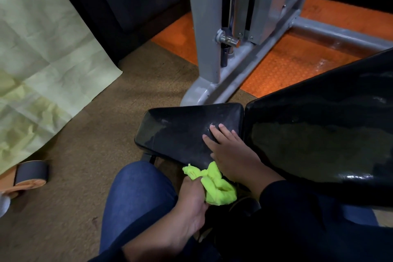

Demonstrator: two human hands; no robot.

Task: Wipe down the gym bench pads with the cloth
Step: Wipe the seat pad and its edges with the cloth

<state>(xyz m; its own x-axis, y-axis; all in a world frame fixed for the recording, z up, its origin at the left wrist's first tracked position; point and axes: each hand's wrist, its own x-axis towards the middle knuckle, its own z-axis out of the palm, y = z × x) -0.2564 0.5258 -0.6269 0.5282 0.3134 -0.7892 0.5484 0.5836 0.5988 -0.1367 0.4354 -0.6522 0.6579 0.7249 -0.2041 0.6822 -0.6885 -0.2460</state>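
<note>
The black seat pad [182,132] of the gym bench lies low in the middle of the view, dusty and streaked. The larger black back pad [319,134] slopes up to its right. My right hand [229,149] rests flat on the near right part of the seat pad, fingers straight. My left hand [191,200] grips a bunched neon-yellow cloth [214,185] just off the seat pad's near edge, below my right hand.
A grey metal machine frame [214,49] stands beyond the seat pad on an orange rubber mat [287,66]. A creased pale green sheet [42,59] hangs at the left over brown carpet [85,134]. My blue-jeaned knee [138,193] is below the pad. A sandal [29,174] lies far left.
</note>
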